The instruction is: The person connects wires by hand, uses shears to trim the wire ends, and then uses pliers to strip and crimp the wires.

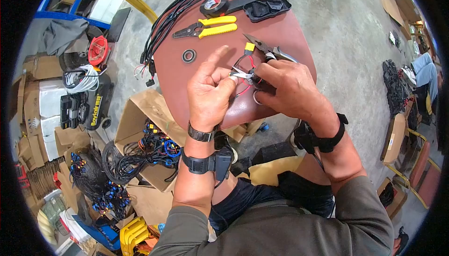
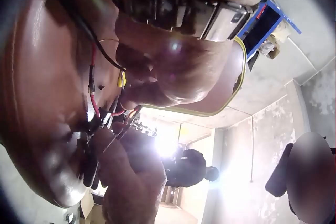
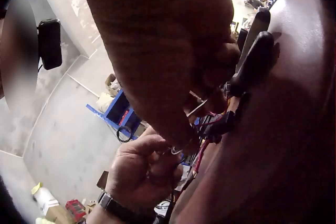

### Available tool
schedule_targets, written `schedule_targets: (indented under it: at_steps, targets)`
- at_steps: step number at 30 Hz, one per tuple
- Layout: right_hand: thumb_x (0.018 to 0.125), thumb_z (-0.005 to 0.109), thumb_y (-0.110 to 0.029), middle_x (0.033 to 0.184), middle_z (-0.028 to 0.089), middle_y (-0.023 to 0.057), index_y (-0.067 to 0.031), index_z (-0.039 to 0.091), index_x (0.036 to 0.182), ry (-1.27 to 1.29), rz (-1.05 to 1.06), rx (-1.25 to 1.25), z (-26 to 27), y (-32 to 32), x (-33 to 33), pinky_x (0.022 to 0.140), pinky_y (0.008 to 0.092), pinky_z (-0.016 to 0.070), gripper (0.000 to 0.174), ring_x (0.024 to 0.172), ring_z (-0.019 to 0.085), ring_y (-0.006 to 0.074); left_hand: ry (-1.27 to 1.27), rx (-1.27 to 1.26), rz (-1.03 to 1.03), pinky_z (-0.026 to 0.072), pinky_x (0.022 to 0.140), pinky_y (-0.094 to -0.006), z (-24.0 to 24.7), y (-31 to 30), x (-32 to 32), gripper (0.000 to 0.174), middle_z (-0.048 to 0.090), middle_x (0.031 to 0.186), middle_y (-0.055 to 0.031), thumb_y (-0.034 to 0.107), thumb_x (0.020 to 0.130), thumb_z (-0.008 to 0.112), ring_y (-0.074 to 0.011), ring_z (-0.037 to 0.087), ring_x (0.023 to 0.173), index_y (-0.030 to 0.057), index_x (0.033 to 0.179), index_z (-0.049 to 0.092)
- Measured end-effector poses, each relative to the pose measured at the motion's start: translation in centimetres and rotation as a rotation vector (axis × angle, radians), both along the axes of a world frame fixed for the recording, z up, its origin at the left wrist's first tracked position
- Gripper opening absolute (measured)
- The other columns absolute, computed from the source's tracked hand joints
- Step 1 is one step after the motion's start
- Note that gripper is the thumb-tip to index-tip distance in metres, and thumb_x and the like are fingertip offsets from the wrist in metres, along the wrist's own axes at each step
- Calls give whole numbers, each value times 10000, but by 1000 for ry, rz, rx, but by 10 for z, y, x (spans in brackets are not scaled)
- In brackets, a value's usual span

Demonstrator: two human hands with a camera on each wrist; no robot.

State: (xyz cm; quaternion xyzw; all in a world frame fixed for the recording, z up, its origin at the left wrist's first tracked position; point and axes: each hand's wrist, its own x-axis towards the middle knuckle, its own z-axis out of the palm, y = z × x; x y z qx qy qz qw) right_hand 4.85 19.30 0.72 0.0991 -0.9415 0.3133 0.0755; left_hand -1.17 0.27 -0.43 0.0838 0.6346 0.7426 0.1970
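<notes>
My left hand (image 1: 209, 98) pinches a thin wire end between its thumb and a bent finger, with the index finger stretched out. My right hand (image 1: 292, 85) grips small scissors (image 1: 241, 74). Their blades point left, right at the left thumb tip. One finger loop shows below the right fingers. Beside the blades, red and black wires (image 1: 252, 62) run to a yellow connector (image 1: 249, 47) on the red-brown padded seat (image 1: 173, 85). Long-nose pliers (image 1: 260, 44) with grey-black handles lie just beyond the right hand.
On the seat lie yellow-handled wire strippers (image 1: 206, 27), a ring bearing (image 1: 188, 55), a black tape roll (image 1: 214, 5), a black tray (image 1: 266, 8) and a bundle of black cables (image 1: 161, 26). A cardboard box (image 1: 135, 115) of wiring stands on the floor at left.
</notes>
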Motion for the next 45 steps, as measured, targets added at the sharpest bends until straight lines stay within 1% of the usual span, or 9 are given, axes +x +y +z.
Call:
schedule_targets:
  at_steps: [8, 16, 19, 25, 28, 34, 38, 41, 45]
  targets:
    - [737, 711, -173, 788, 602, 80, -90, 588, 877, 37, -4, 120, 4, -1, 1, 638, 432, 515, 203, 781, 648, 303, -27, 5, -25, 386, 498, -173, -5, -3, -4, 582, 705, 838, -48, -104, 860, 570, -14, 524, 592, 13, 1421, 472]
    - [714, 758, -135, 749, 605, 99, -68, 574, 875, 25, 36, -7, -4, 0, -2, 631, 430, 490, 254, 743, 629, 323, -10, -14, 18, 391, 487, -177, -2, -1, -2, 562, 697, 841, -50, -98, 871, 590, -18, 525, 590, 4, 1412, 473]
    - [730, 719, -133, 735, 620, 113, -66, 552, 846, 11, 39, -29, -6, 1, -2, 620, 445, 502, 214, 728, 647, 335, -8, -8, 4, 429, 521, -169, -4, -3, -3, 585, 726, 900, -107, -82, 867, 603, -42, 589, 623, -27, 1425, 435]
    - [700, 762, -96, 737, 623, 128, -39, 568, 860, -4, 26, -95, -8, -1, -1, 611, 424, 488, 258, 709, 632, 347, -52, 19, 56, 387, 436, -183, -3, 0, -1, 557, 725, 897, -117, -80, 876, 591, -37, 542, 534, -28, 1411, 443]
    - [685, 768, -99, 731, 622, 130, -35, 581, 873, -15, 33, -106, -5, -2, -1, 603, 419, 488, 273, 696, 632, 342, -72, 15, 74, 397, 489, -174, 0, 3, 1, 550, 705, 873, -65, -96, 883, 565, -22, 536, 598, 0, 1415, 458]
    - [669, 774, -105, 725, 620, 125, -34, 588, 871, 10, 22, -122, -6, -2, -1, 584, 415, 485, 284, 670, 627, 333, -21, -28, 44, 388, 484, -182, -3, 6, 2, 596, 676, 825, -28, -112, 859, 543, -12, 517, 598, 13, 1435, 454]
    - [670, 769, -105, 715, 619, 128, -37, 565, 836, 16, 12, -122, -4, -4, 0, 583, 420, 481, 271, 667, 623, 339, -18, -24, 43, 385, 477, -178, -1, 8, 3, 644, 677, 812, -30, -120, 850, 541, -12, 518, 593, 16, 1466, 415]
    - [706, 704, -136, 674, 626, 163, -44, 549, 799, -9, 25, -100, -1, -3, -1, 586, 476, 496, 203, 679, 643, 386, 5, -29, 51, 382, 472, -175, -2, 8, 4, 669, 680, 809, -34, -124, 846, 538, -14, 519, 587, 15, 1483, 387]
    - [708, 707, -127, 662, 621, 173, -41, 558, 802, -17, 40, -97, -4, 0, -1, 584, 482, 493, 195, 672, 642, 397, 0, -24, 64, 385, 468, -179, -3, 8, 5, 684, 687, 813, -46, -125, 842, 542, -17, 523, 581, 8, 1490, 368]
